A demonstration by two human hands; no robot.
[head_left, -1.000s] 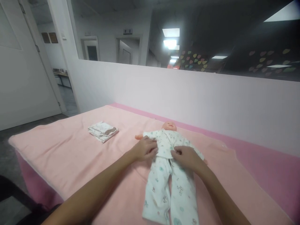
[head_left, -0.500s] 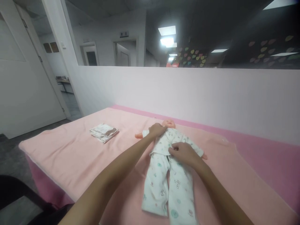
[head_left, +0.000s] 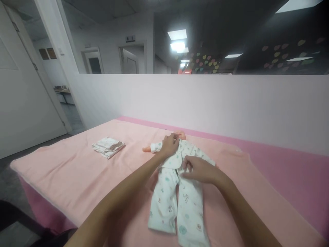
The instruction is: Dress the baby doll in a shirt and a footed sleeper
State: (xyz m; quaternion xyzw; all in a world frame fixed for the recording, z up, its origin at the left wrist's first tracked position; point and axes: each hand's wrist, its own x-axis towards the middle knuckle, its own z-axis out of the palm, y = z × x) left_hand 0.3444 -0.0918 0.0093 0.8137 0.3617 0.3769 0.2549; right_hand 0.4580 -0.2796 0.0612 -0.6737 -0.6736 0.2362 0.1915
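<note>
A baby doll point(head_left: 181, 135) lies on its back, dressed in a white printed shirt point(head_left: 174, 161) and matching trousers point(head_left: 164, 206). My left hand point(head_left: 170, 144) rests at the shirt's collar, its fingers curled on the cloth just below the doll's head; the fingertips are partly hidden. Over the lower front of the shirt is my right hand point(head_left: 196, 168), thumb and fingers apart with nothing visible between them. The shirt's front edge shows a rounded corner beside those fingers. One doll hand point(head_left: 146, 149) sticks out of its sleeve at the left.
A folded printed cloth point(head_left: 108, 147) lies left of the doll on the pink blanket point(head_left: 77, 171). Behind the bed stands a white wall point(head_left: 205, 103) with a dark window point(head_left: 205, 27) above. A door point(head_left: 23, 85) is at far left, a dark chair part point(head_left: 15, 219) at lower left.
My right hand's fingers have parted from the shirt's front edge. My left hand has turned and settled lower over the collar. The view has shifted slightly right.
</note>
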